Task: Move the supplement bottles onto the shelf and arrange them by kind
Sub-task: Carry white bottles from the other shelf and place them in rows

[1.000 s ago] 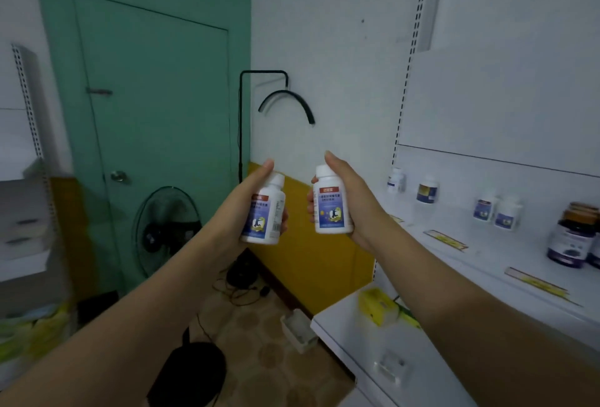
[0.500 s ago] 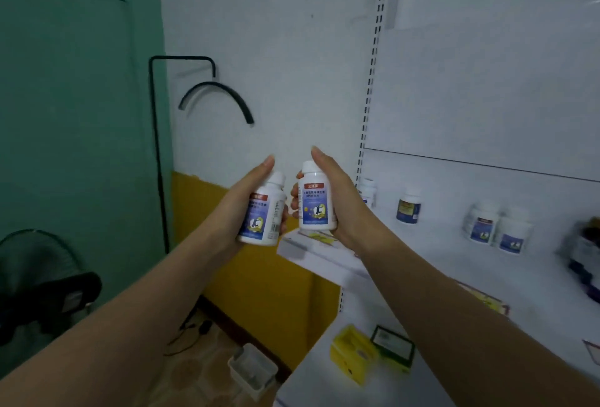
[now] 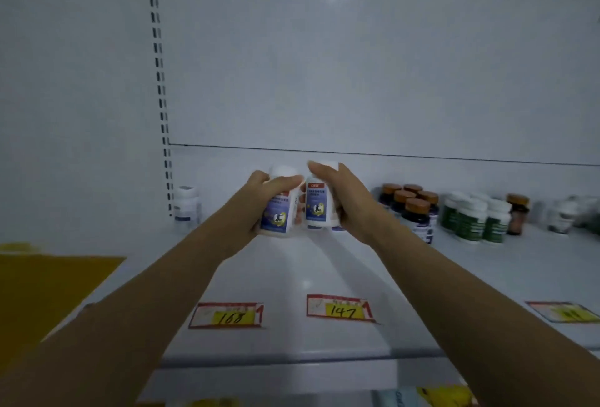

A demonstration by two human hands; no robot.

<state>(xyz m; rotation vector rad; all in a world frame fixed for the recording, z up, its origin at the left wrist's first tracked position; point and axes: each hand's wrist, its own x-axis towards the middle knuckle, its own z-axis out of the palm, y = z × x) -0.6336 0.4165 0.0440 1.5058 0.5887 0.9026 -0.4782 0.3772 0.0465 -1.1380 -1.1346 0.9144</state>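
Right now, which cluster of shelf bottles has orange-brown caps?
The dark round bottles right of the right hand; the neighbouring green-labelled bottles have white caps.

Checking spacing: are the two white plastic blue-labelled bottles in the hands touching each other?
Apart. Head view: fingertips sit between left bottle and right bottle.

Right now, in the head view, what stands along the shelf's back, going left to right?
Lone white bottle → left-hand bottle → right-hand bottle → brown-capped bottles → green-labelled bottles → amber bottle.

Left price tag (image 3: 227, 315) — 168; middle price tag (image 3: 339, 309) — 147.
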